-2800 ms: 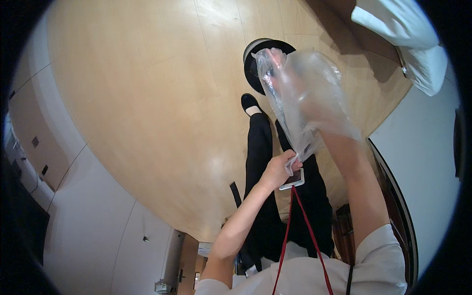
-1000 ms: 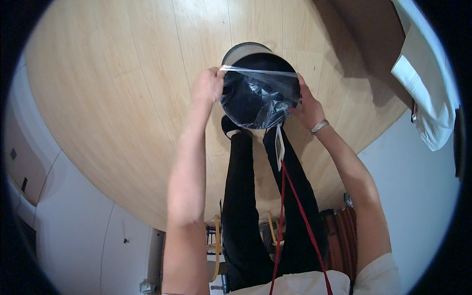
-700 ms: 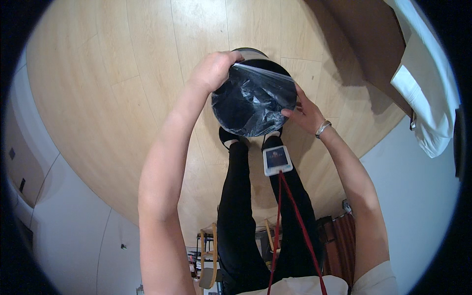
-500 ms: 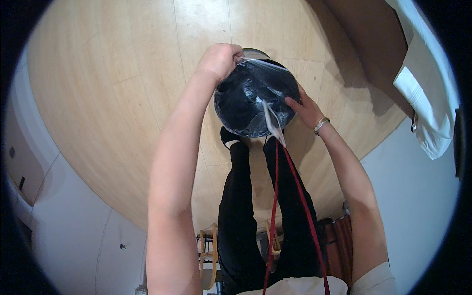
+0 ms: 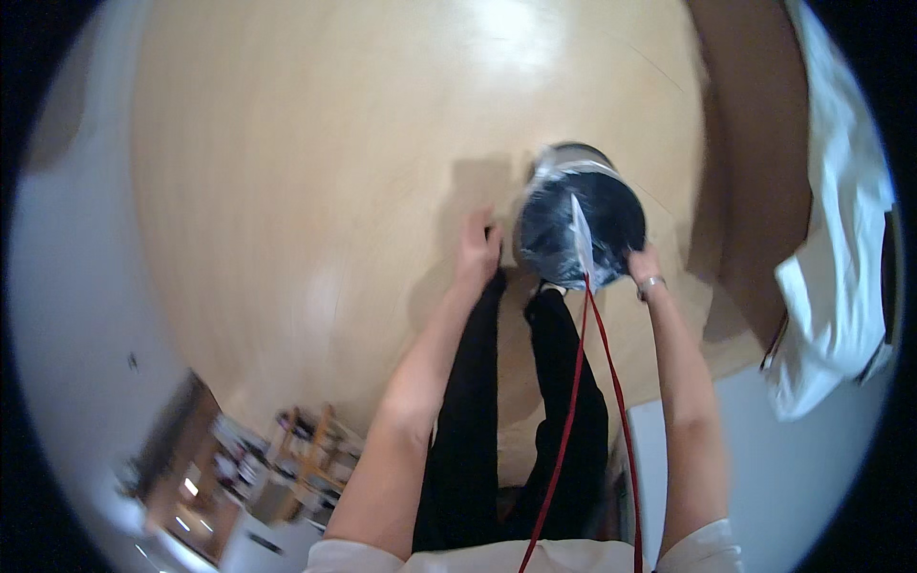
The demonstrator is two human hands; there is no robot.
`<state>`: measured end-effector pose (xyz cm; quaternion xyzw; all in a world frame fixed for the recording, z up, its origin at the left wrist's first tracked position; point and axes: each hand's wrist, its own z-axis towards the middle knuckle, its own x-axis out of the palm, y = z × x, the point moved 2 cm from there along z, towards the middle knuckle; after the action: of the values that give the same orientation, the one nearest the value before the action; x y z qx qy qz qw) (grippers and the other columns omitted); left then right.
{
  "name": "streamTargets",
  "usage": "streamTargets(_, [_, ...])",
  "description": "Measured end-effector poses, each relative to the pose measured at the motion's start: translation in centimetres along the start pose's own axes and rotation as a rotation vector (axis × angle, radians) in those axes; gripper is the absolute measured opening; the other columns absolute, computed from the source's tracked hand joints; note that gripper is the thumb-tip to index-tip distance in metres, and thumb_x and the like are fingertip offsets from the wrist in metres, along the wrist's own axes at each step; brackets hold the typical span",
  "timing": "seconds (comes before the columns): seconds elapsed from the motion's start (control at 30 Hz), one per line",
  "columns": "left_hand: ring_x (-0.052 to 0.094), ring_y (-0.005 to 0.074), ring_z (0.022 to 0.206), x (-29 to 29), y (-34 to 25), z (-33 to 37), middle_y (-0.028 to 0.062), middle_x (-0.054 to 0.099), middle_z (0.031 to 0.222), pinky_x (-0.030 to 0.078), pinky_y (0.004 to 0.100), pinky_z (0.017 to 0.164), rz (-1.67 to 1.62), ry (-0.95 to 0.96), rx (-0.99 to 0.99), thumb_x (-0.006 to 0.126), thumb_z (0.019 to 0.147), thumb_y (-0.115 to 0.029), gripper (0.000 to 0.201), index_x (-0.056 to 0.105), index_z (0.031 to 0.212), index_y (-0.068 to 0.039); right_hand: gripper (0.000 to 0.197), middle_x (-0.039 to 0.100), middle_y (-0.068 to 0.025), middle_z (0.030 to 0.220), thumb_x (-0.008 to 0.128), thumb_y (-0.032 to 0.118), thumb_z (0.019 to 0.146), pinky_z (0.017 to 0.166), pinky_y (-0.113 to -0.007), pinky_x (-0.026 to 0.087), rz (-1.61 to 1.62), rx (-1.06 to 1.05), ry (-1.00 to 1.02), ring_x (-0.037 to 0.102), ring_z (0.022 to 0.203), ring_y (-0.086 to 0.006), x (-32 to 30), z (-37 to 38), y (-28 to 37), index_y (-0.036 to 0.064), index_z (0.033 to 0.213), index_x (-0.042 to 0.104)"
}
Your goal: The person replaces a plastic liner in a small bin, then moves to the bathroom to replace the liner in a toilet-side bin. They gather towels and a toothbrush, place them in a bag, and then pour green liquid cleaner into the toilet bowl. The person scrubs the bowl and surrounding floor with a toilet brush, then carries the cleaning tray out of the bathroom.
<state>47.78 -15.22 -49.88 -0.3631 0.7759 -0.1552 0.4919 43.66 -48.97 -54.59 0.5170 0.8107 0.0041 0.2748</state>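
A round trash bin (image 5: 626, 212) with a dark inside stands tilted towards me, right of centre. Its clear plastic liner (image 5: 546, 229) is draped over the rim and bunches at the far left side. My right hand (image 5: 645, 262) grips the bin's right near rim, with the fingers partly hidden behind it. To the left of the bin and apart from it is my left hand (image 5: 478, 250), blurred, its fingers loosely bent and apart, with nothing visible in them. A white badge (image 5: 582, 234) on a red lanyard (image 5: 571, 411) hangs in front of the bin's mouth.
Light wooden floor (image 5: 334, 191) spreads around my legs (image 5: 468, 411). Brown furniture (image 5: 755, 162) with white cloth (image 5: 831, 315) over it stands on the right. Wooden chairs (image 5: 310, 449) and assorted clutter show at the lower left, near a pale wall (image 5: 86, 315).
My left hand has let go of the liner at the bin's far rim and drawn back towards me. My right hand has slid to the near rim. The view has turned, shifting the bin rightward.
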Motion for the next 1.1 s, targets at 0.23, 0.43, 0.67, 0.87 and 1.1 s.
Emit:
streamTargets(0.23, [0.061, 0.0318, 0.091, -8.2, 5.1, -32.7, 0.0178, 0.064, 0.098, 0.048, 0.0380, 0.080, -0.282, 0.013, -0.557, 0.057, 0.082, -0.019, 0.027, 0.060, 0.104, -0.004, 0.022, 0.055, -0.0065, 0.082, 0.052, 0.004, 0.075, 0.058, -0.032, 0.047, 0.059, 0.175, 0.156, 0.053, 0.068, -0.0182, 0.4, -8.2, -0.8, 0.0032, 0.096, 0.057])
streamTargets(0.43, [0.059, 0.0294, 0.098, -7.2, -2.8, -46.5, 0.0167, 0.063, 0.102, 0.045, 0.0369, 0.087, -0.571, -0.269, -0.746, 0.057, 0.083, -0.016, 0.025, 0.061, 0.104, -0.002, 0.034, 0.058, -0.0078, 0.092, 0.051, -0.004, 0.071, 0.052, -0.036, 0.053, 0.079, 0.014, 0.301, 0.058, 0.070, -0.0220, 1.1, -17.2, 6.9, 0.0068, 0.104, 0.054])
streamTargets(0.67, [0.053, 0.0289, 0.108, -1.3, -5.8, -59.3, 0.0117, 0.059, 0.111, 0.041, 0.0398, 0.093, -0.489, -0.155, -0.952, 0.064, 0.078, -0.023, 0.029, 0.062, 0.103, -0.008, 0.030, 0.062, -0.0110, 0.090, 0.059, 0.013, 0.078, 0.062, -0.037, 0.052, -0.726, -0.568, 0.591, 0.060, 0.080, -0.0239, 9.8, -25.8, 9.9, 0.0045, 0.106, 0.056])
streamTargets(0.87, [0.041, 0.0219, 0.123, -2.3, -4.9, -61.5, 0.0030, 0.054, 0.120, 0.021, 0.0596, 0.102, -0.395, -0.194, -0.955, 0.064, 0.078, -0.025, 0.031, 0.058, 0.107, -0.019, 0.032, 0.066, -0.0193, 0.084, 0.055, 0.017, 0.070, 0.066, -0.043, 0.047, -0.859, -0.466, 0.476, 0.063, 0.078, -0.0374, 28.3, -24.2, 4.8, 0.0054, 0.099, 0.063])
streamTargets(1.1, [0.052, 0.0207, 0.111, -3.9, -8.0, -61.0, 0.0032, 0.063, 0.103, 0.027, 0.0524, 0.101, -0.846, -0.636, -1.058, 0.060, 0.083, -0.020, 0.021, 0.062, 0.103, -0.018, 0.026, 0.066, -0.0205, 0.087, 0.055, 0.016, 0.072, 0.064, -0.041, 0.051, -1.241, -0.632, 0.588, 0.064, 0.075, -0.0352, 48.3, -28.8, -3.6, 0.0026, 0.093, 0.064])
